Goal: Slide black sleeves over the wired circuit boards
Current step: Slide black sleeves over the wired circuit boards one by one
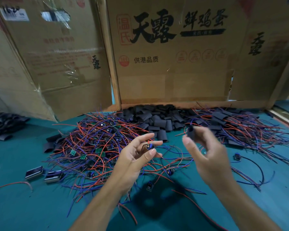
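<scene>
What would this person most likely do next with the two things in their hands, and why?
Probably bring the hands together and thread the black sleeve, pinched in the right hand, over the wired circuit board held in the left hand's fingertips. The two parts are still apart in the air and the board is still bare.

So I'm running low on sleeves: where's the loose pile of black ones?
The pile of black sleeves lies at the table's far centre, against the cardboard box, between the two tangles of wired boards.
</scene>
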### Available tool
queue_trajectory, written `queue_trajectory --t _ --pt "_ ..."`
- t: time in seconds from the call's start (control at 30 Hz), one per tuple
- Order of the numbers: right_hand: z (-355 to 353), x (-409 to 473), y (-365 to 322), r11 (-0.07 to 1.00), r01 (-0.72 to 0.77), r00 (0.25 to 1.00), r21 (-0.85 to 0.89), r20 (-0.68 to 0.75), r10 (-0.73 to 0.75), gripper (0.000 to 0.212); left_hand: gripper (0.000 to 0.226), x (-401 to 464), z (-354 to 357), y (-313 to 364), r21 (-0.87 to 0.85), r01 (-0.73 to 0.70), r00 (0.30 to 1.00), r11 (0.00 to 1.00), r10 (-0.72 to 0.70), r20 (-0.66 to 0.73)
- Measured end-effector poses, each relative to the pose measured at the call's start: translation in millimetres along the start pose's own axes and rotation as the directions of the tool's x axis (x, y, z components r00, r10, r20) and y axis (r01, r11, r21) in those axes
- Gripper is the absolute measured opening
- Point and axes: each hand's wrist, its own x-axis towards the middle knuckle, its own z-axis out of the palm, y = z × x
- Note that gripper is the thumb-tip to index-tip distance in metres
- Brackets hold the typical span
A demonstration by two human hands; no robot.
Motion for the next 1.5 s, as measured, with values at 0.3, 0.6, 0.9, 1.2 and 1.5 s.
queue_trajectory --t 0.3,0.6,0.9,1.2,1.5 --pt "23 -18 0 0.998 0.032 0.968 -0.056 0.252 -0.017 0.030 0.065 -6 7 3 0.366 -0.068 0.996 0.928 0.043 0.077" --pt "22 -16 -1 0.999 0.013 0.948 0.037 0.316 -0.024 0.025 0.065 -8 9 6 0.651 -0.194 0.974 0.734 0.225 0.036" --pt "34 -22 3 0.986 -0.078 0.971 0.148 0.235 0.042 0.024 0.062 8 22 -5 0.626 -0.119 0.989 0.771 0.035 0.144" --pt "37 -23 5 0.986 -0.029 0.970 0.164 0.242 -0.011 0.027 0.051 -8 30 -6 0.468 -0.177 0.969 0.866 0.069 0.239" --pt "29 -21 -1 0.996 0.079 0.986 0.036 0.142 -0.083 0.017 0.097 -19 29 -7 0.351 -0.092 0.970 0.932 0.005 0.243"
